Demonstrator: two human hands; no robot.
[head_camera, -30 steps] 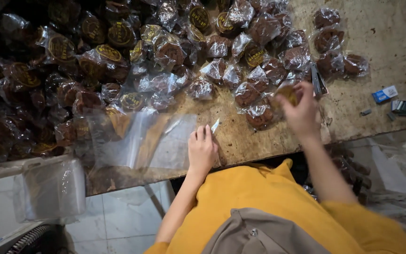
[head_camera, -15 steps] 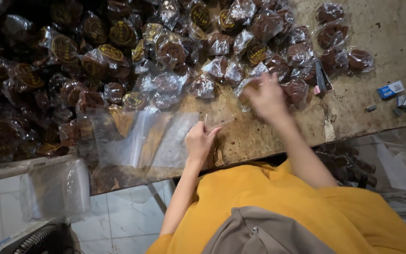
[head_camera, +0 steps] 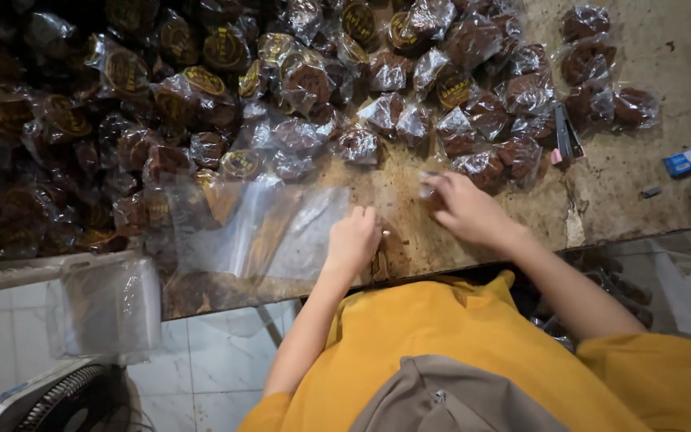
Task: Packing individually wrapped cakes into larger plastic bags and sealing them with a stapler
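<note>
Pressing our left hand (head_camera: 353, 240) flat-fingered on a glossy clear plastic bag (head_camera: 261, 232) at the worn table (head_camera: 641, 56) edge.
Our right hand (head_camera: 465, 210) pinches a crinkly wrapped brown cake (head_camera: 431, 186) beside the heaped pile (head_camera: 201, 96).

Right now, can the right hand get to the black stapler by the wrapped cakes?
Probably yes. The right hand rests on the table below the wrapped cakes, and the stapler lies to its upper right on top, uncovered, with only bare tabletop between.

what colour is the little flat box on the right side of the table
Blue and white: the small box lies near the table's right edge, seen in the head view.
</note>
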